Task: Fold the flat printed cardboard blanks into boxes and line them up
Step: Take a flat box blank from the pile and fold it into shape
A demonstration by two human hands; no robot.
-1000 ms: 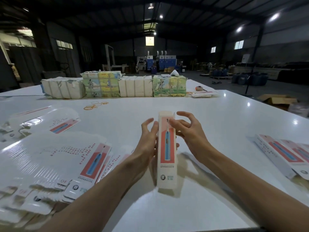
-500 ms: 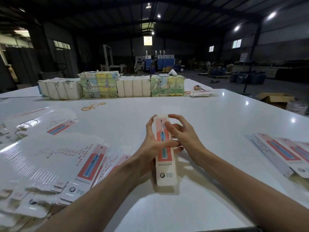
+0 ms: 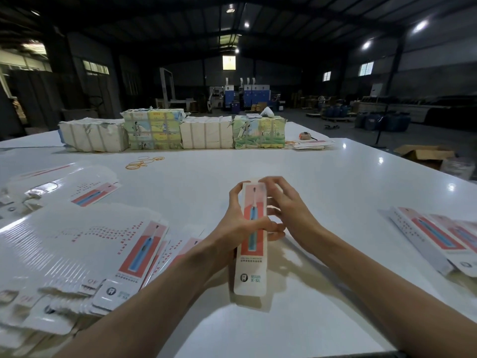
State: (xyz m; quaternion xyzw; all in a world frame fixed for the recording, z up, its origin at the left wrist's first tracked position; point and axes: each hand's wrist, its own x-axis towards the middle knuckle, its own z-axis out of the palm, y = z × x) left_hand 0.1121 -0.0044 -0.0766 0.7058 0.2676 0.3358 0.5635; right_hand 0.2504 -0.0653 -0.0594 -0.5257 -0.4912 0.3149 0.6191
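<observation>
I see one folded box (image 3: 251,254), long and narrow, held between both hands above the middle of a glossy white counter (image 3: 322,177). My left hand (image 3: 232,228) grips it from the left, with the thumb laid across the printed front and the other fingers (image 3: 233,196) running up its left edge. My right hand (image 3: 291,210) has its fingers curled round the box's far end and right edge. That far end is smeared by motion, so I cannot tell whether a flap there is tucked in or loose. The near end of the box points toward me. Whether it touches the counter or hangs just above it, I cannot make out. To the left of the fingers lies a fanned stack of flat blanks (image 3: 85,244), its near edge cut off by the frame. To the right of the fingers, well apart, finished boxes (image 3: 436,236) lie side by side and run out of view. Beyond the fingers are some loose rubber bands (image 3: 144,161). Farther off, a row of wrapped bundles (image 3: 206,131) stands across the counter. The hall behind is dark and hard to read.
</observation>
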